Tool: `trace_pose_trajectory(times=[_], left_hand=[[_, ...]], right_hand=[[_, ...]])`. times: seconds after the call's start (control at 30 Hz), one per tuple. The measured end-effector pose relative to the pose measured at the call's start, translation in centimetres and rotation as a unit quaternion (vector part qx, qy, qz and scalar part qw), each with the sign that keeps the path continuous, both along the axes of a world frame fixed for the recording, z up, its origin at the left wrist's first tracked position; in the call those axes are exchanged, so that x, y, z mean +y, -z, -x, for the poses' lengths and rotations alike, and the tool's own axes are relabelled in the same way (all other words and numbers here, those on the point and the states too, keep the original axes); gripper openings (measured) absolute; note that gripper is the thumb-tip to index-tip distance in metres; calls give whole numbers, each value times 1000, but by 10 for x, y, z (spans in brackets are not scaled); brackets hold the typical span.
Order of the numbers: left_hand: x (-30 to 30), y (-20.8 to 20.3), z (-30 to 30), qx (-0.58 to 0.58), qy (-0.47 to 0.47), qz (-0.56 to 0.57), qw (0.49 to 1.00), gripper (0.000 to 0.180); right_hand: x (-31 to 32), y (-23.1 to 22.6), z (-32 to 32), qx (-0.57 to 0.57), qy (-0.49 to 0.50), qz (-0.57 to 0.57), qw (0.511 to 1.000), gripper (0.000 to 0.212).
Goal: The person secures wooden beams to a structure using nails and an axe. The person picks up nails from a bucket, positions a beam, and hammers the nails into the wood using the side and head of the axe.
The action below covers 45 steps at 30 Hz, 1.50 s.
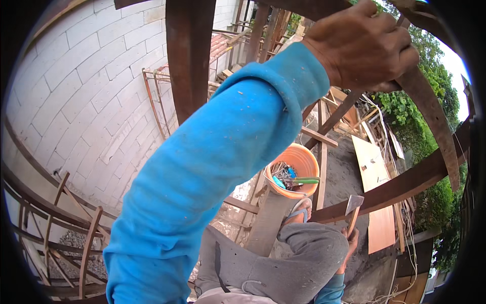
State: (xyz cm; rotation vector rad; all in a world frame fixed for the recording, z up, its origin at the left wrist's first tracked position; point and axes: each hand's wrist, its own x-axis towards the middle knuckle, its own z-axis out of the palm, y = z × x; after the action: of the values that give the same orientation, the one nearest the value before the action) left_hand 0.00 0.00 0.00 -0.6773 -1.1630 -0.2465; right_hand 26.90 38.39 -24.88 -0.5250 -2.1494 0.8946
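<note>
- Blue sleeve (202,152) right across the middle here, blocking a big slice of the view behind it!
- Up at two o'clock, the left hand (364,48) is clenched on a dark plank (430,116); the palm side is hidden, so the exact grip is hard to read.
- Down at four o'clock, the right hand (349,245) has its fingers around a tool (353,215), wooden handle upright, flat metal head on top; hammer or hatchet, can't say. The knee of the grey trousers (314,248) partly covers that hand.
- Just right of centre, an orange bucket (308,164) holds a jumble of metal bits (287,171), too small to sort; any lettering is just as unclear.
- Below it, a sandalled foot (301,210), partly covered by the leg.
- Ten o'clock: pale block wall (86,96). Eight: wooden framing (88,248), cut by the dark rim.
- Three o'clock: leafy greenery (420,137) beyond a thick, dark beam (400,190).
</note>
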Motion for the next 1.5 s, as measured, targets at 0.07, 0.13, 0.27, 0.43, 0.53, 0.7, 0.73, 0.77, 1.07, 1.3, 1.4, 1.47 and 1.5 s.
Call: trace_pose_trajectory(times=[0.07, 0.13, 0.27, 0.43, 0.53, 0.7, 0.73, 0.77, 1.07, 1.3, 1.4, 1.47, 1.5], left_hand=[[7, 14, 16, 65, -9, -94, 993, 54], [0, 28, -15, 3, -9, 88, 996, 55], [-15, 16, -22, 1, 48, 111, 993, 57], [-22, 20, -23, -5, 31, 104, 994, 59], [-31, 23, -26, -16, -2, 114, 993, 57], [-7, 12, -37, -28, 27, 128, 991, 55], [-12, 17, -35, -47, 17, 130, 990, 55], [-15, 22, -33, -63, 10, 132, 989, 54], [-28, 30, -25, -62, -19, 155, 986, 48], [-28, 24, -31, -52, -16, 164, 985, 49], [-27, 27, -27, -37, -16, 155, 987, 49], [-23, 26, -25, -25, -33, 143, 989, 49], [-23, 22, -27, -25, -26, 146, 989, 49]], right_hand=[[1, -22, 48, -37, -43, -136, 989, 27], [-98, 59, 32, -128, -162, -42, 978, 32], [-186, -20, 89, -142, -280, -162, 936, 39], [-287, -87, 139, -77, -400, -364, 837, 45], [-343, -114, 169, -16, -359, -373, 855, 42], [-340, -92, 219, 163, -500, 30, 850, 32], [-346, -89, 221, 149, -497, 30, 855, 32], [-347, -85, 218, 133, -489, -11, 862, 34], [-324, -67, 173, 57, -372, -274, 885, 35], [-336, -93, 184, 130, -327, -277, 894, 30], [-344, -107, 198, 160, -310, -293, 890, 25], [-347, -112, 215, 140, -305, -276, 901, 23], [-348, -113, 222, 129, -303, -269, 905, 22]])
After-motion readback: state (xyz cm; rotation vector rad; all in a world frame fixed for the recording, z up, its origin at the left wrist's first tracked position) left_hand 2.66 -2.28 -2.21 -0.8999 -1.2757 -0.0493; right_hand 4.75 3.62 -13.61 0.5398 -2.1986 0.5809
